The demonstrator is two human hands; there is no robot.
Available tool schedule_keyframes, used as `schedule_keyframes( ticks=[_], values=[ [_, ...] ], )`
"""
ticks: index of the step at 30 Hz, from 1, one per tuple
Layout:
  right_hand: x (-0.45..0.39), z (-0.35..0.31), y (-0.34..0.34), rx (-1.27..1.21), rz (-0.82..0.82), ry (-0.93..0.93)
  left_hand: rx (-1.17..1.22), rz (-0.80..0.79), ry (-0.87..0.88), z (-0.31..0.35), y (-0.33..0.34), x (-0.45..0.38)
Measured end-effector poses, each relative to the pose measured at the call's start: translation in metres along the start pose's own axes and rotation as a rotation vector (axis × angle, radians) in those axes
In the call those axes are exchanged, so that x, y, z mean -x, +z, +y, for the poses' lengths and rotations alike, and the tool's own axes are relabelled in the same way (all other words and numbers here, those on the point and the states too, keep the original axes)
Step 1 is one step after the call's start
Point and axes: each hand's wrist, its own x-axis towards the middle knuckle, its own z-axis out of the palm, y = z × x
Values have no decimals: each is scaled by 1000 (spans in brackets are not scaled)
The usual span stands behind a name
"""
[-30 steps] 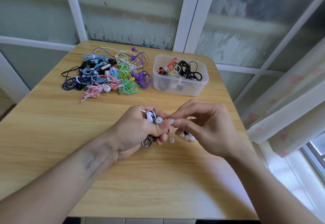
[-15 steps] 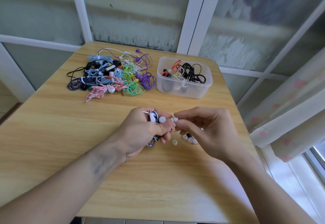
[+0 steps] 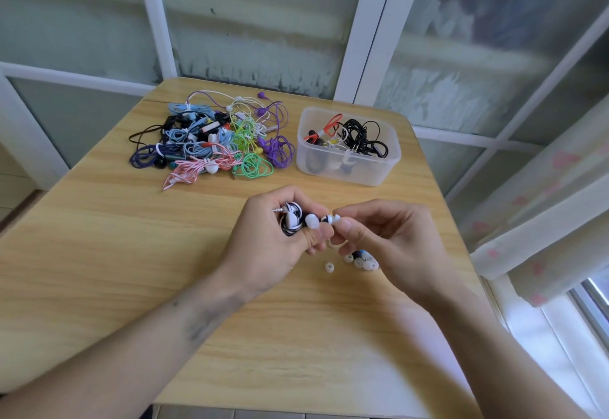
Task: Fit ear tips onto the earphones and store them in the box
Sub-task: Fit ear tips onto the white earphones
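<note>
My left hand grips a coiled black-and-white earphone bundle, with one white-tipped earbud sticking out past the thumb. My right hand pinches a white ear tip against the second earbud, right beside the left thumb. Several loose white ear tips lie on the table under my hands. The clear plastic box stands at the back right and holds black, white and red earphones. A heap of coloured earphones lies at the back left.
The wooden table ends close on the right, next to a window frame and a white curtain. Frosted window panes stand behind the table's far edge.
The view has drifted a little, so the table sits lower in frame. My hands stay together mid-table, and the right fingers have pressed the ear tip closer onto the earbud.
</note>
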Motion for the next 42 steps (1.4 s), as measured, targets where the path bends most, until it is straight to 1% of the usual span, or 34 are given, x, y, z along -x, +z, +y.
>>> schedule_keyframes(
  ticks=[6,8,9,12,15,18,20,22,24,27,29,31,32,34,36,39,42],
  values=[
    [0,-1,1,89,-20,-84,-71,17,-28,0,3,-3],
    [0,-1,0,81,-12,-61,-100,9,-27,-1,4,-6],
    [0,-1,0,37,-8,-27,-119,6,-13,-2,3,-7],
    [0,3,-1,-152,-10,141,-194,16,71,-3,4,-8],
    [-1,7,3,-276,-36,281,-321,41,196,-6,4,-8],
    [-2,6,9,-330,-15,321,-491,22,391,-10,0,-12],
    [-3,5,10,-299,14,307,-537,18,432,-12,-1,-15],
    [-5,3,10,-211,14,257,-503,45,362,-11,1,-17],
    [-9,0,8,-161,40,214,-410,67,245,-8,4,-23],
    [-18,-1,-4,-112,223,149,-251,93,84,5,9,-41],
    [-22,2,-14,-40,357,133,-171,141,-36,14,13,-64],
    [-25,7,-21,-20,436,115,-88,206,-169,22,17,-92],
    [-25,9,-23,-14,451,101,-64,225,-203,25,21,-107],
    [-27,11,-21,23,448,80,-61,249,-196,26,30,-138],
    [-28,13,-20,59,441,49,-148,236,-178,26,42,-160],
    [-29,14,-20,118,435,-4,-500,165,-123,17,56,-174],
    [-28,14,-20,136,429,-26,-744,62,13,5,58,-171]
  ],
)
